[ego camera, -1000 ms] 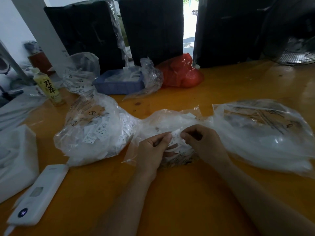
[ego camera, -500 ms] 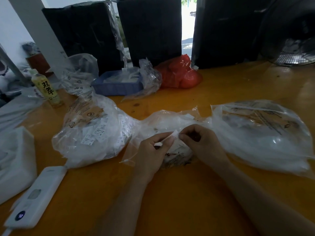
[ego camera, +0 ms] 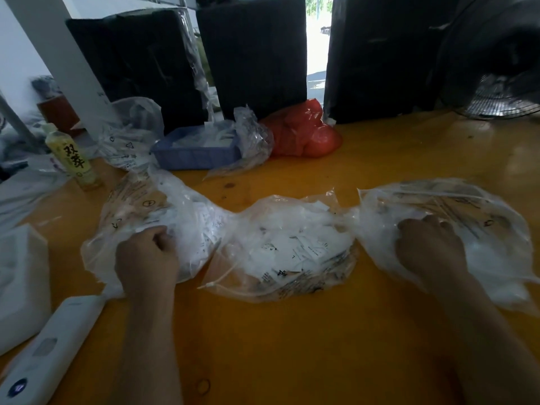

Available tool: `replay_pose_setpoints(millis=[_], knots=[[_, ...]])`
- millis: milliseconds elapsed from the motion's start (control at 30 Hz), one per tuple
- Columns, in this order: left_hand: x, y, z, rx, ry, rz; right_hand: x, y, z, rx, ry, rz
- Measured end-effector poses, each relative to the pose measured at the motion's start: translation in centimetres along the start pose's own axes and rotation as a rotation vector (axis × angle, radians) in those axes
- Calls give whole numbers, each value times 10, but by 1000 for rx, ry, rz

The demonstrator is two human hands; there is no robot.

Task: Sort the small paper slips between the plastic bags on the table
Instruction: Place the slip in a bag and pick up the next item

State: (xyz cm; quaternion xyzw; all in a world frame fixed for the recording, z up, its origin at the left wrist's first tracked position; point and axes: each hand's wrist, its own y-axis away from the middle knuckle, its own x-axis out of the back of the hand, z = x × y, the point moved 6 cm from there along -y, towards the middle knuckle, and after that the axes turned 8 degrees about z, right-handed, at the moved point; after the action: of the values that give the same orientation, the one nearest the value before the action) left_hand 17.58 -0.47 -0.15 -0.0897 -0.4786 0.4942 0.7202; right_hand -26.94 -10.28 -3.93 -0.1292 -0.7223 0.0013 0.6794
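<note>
Left hand (ego camera: 146, 258) curled at left bag (ego camera: 140, 206); right hand (ego camera: 429, 247) curled inside right bag (ego camera: 467, 206).

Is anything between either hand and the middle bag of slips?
Nothing visible. The left hand is at the left bag, the right hand on the right bag; the middle bag lies uncovered between them.

Three slip-filled clear bags (ego camera: 280, 247) side by side
</note>
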Motion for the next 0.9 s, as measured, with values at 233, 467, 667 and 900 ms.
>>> replay_pose_setpoints(millis=[233, 467, 667, 900], knots=[[-2, 5, 10, -38, -79, 86, 11, -6, -1, -56, -138, 182], [24, 25, 56, -304, 186, 413, 28, -3, -16, 42, -312, 448], [-24, 87, 111, -294, 699, -219, 41, 17, -44, 172, -658, 541], [-76, 127, 118, 26, 929, -870, 22, 48, -100, 419, -1066, 121]])
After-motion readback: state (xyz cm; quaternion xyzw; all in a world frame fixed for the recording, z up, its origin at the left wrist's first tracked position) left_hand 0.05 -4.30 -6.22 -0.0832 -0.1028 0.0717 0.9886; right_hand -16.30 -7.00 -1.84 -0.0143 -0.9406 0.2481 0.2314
